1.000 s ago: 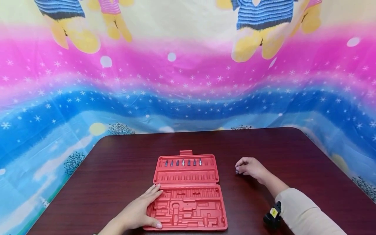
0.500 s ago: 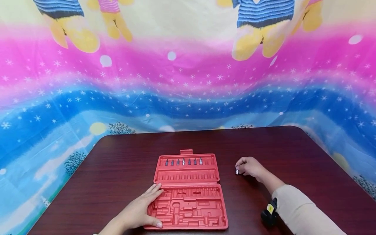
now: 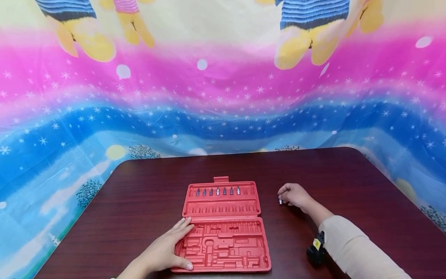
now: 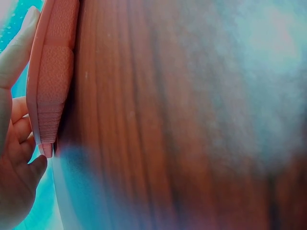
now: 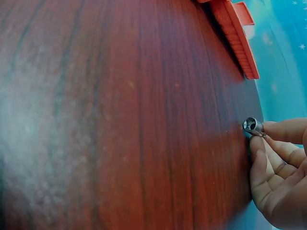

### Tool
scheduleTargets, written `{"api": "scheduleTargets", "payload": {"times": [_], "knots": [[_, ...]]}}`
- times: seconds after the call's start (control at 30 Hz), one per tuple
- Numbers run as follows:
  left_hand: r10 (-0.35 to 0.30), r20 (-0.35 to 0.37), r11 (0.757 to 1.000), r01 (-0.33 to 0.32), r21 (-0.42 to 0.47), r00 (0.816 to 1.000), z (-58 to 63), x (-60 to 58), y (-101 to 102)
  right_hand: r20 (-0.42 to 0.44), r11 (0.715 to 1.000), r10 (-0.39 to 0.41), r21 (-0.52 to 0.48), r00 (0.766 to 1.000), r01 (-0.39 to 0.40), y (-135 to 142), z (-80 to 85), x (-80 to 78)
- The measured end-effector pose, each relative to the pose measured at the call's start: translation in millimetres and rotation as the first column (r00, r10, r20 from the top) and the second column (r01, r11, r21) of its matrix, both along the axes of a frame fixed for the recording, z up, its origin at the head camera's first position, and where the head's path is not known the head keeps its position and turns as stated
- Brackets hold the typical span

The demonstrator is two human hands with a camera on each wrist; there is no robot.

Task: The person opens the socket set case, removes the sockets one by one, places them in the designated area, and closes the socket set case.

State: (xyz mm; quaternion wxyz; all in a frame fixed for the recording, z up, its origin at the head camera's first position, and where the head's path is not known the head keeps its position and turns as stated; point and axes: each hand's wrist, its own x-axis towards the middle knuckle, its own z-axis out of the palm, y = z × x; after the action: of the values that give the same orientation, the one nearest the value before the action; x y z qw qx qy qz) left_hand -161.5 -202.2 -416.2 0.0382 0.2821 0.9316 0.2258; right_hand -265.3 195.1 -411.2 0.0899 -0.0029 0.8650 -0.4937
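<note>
An opened red plastic tool case (image 3: 265,242) lies on the dark wooden table, with moulded recesses in its near half. Several metal bits (image 3: 217,191) stand in a row in the far half. My left hand (image 3: 162,246) rests along the case's left side, fingers extended over the rim and thumb on the near edge. To the right of the case, my right hand (image 3: 295,195) pinches a small shiny metal socket (image 5: 251,125) between thumb and fingertips, low over the table. The socket's hollow end faces the right wrist camera.
The brown table (image 3: 139,193) extends around the case to rounded far corners. A colourful printed curtain (image 3: 223,97) hangs behind and at both sides. A black device with a yellow label (image 3: 316,248) is strapped at the right sleeve (image 3: 355,244).
In the right fingers the socket has become more visible than a second ago. The right forearm and sleeve have shifted slightly left and up; the left hand keeps its place on the case.
</note>
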Motion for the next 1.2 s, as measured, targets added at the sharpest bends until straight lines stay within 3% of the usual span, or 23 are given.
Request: {"api": "scheduleTargets", "payload": {"times": [0.57, 0.93, 1.2], "knots": [[0.022, 0.048, 1.0, -0.021, -0.015, 0.999, 0.3, -0.4, 1.7, -0.039, 1.0, 0.008, 0.026, 0.999, -0.007, -4.5, -0.5, -0.5], [-0.003, -0.013, 1.0, 0.003, -0.005, 1.0, -1.2, 0.5, 0.6, -0.038, 1.0, 0.005, 0.021, 0.999, -0.005, -4.8, -2.9, 0.1], [-0.006, -0.001, 1.0, 0.006, 0.009, 1.0, -0.1, 0.8, 0.0, -0.044, 1.0, 0.005, 0.028, 0.999, -0.004, -5.6, -2.0, -0.3]]}}
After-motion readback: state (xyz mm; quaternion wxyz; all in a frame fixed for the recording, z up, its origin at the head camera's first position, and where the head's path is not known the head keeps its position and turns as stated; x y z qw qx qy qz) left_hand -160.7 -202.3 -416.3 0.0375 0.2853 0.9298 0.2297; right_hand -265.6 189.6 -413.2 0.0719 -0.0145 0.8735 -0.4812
